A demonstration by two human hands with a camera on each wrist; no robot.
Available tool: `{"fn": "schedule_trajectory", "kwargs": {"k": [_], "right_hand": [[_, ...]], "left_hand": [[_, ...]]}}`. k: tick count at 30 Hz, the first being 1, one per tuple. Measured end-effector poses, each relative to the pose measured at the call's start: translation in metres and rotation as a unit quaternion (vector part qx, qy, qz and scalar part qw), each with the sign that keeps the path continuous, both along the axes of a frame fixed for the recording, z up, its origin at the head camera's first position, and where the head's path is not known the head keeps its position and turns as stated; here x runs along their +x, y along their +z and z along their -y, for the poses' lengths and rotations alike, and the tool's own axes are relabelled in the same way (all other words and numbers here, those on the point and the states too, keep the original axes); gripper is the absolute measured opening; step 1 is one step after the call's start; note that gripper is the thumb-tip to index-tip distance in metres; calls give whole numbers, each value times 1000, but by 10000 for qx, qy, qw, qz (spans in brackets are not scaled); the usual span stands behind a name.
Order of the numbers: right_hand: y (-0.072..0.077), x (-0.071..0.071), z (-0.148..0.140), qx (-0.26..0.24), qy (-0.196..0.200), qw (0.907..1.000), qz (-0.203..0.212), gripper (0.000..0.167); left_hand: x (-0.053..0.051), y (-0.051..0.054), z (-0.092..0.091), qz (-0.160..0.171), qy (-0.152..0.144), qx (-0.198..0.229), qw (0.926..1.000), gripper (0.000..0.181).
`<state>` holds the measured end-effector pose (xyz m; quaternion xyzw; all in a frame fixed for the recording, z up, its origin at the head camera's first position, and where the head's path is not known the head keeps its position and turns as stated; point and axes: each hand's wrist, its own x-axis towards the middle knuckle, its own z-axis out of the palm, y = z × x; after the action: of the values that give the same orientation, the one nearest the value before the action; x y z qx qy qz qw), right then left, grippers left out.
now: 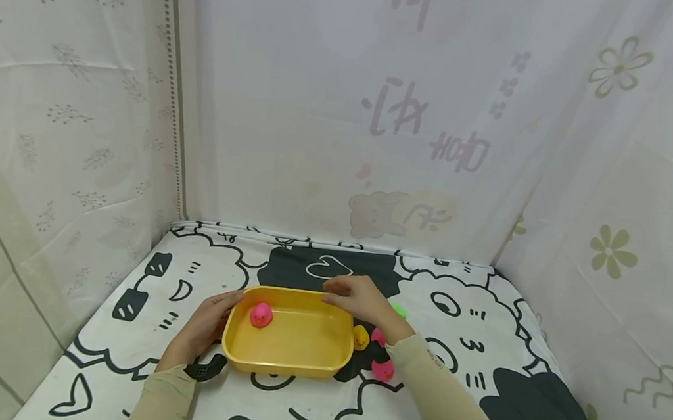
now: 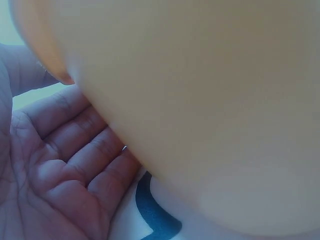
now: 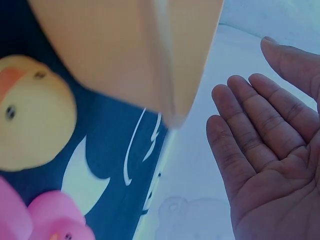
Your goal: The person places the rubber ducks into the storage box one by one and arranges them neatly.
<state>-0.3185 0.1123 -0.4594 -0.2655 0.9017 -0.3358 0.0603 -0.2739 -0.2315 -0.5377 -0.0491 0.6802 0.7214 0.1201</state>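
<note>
A yellow tray [image 1: 302, 346] lies on the patterned cloth, with a pink toy duck [image 1: 261, 315] in its left part. My left hand [image 1: 211, 322] holds the tray's left end, fingers along the outer wall and thumb at the rim; in the left wrist view the tray wall hides the fingertips of this hand [image 2: 70, 160]. Over the tray's far right corner is my right hand [image 1: 359, 297]. The right wrist view shows that hand [image 3: 275, 145] with nothing in it, fingers extended, apart from the tray [image 3: 125, 50].
Right of the tray sit a yellow duck [image 1: 360, 338], a pink duck [image 1: 382, 370], another pink toy [image 1: 378, 336] and a green toy [image 1: 399, 310], the last two partly covered by my right arm. White printed curtains [image 1: 295, 134] hang behind and at both sides.
</note>
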Motion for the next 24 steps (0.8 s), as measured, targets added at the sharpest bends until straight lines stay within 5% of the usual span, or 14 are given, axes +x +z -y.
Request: {"fn": "schedule_trajectory", "kwargs": {"k": [24], "right_hand": [[-27, -10, -95, 387, -849, 9956, 31, 39]], "left_hand": [[1, 0, 0, -33, 86, -101, 9999, 71]]}}
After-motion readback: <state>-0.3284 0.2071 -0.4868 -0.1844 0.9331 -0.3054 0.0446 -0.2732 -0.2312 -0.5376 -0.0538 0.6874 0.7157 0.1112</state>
